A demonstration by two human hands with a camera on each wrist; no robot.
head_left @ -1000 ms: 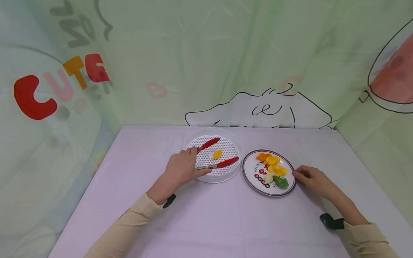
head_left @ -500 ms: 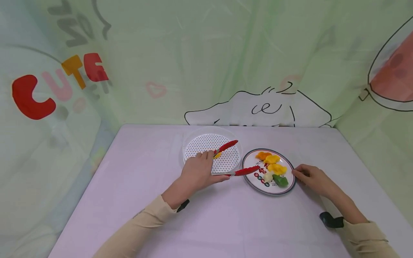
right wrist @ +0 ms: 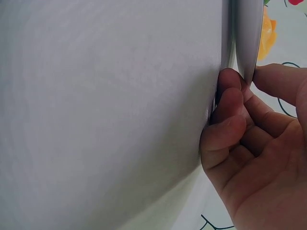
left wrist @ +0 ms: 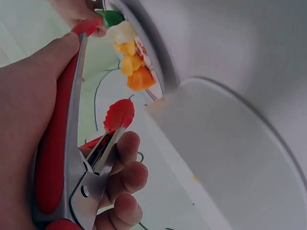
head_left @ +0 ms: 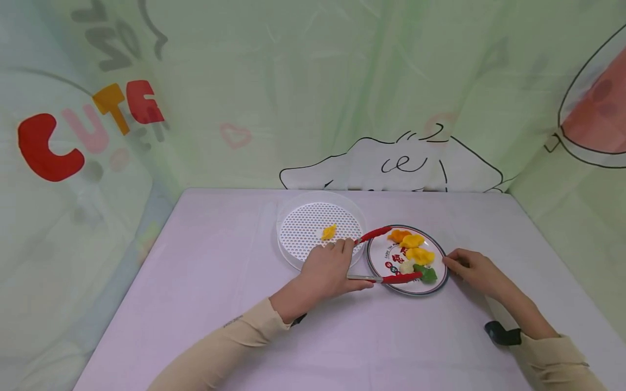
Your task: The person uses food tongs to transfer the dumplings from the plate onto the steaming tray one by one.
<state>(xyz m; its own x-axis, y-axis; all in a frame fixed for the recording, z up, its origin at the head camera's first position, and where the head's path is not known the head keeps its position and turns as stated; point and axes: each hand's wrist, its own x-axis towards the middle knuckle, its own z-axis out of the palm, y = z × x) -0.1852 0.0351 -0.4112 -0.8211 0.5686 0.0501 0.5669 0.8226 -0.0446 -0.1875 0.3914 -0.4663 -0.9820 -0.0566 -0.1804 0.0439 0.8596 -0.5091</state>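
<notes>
Tongs (head_left: 364, 277) with red tips (head_left: 401, 278) are held by the left hand (head_left: 329, 270) over the left side of the plate (head_left: 413, 288), right of the middle of the desk (head_left: 230, 250). The two arms of the tongs are spread wide, with nothing gripped between them; the thumb is laid along one arm and the fingers are curled round the other. The nearer tip is seen over the edge of a green piece (head_left: 429, 275), but whether the two touch cannot be told.

The plate's rim, on the side toward the desk's right edge, is pinched by the right hand (head_left: 473, 270), with the thumb above and curled fingers below. An orange piece (head_left: 399, 236), two yellow pieces (head_left: 419, 256) and a white piece (head_left: 406, 266) are also carried on the plate, grouped with the green one.

A round perforated tray (head_left: 305, 220) with a clear wall is set just beside the plate, near the desk's far edge. On it a single yellow lump (head_left: 329, 232) is seen, right of the tray's middle. Beyond the far edge, a pale green sheet (head_left: 293, 92) is hung, printed with line drawings. Both arms are covered by beige sleeves (head_left: 215, 347).
</notes>
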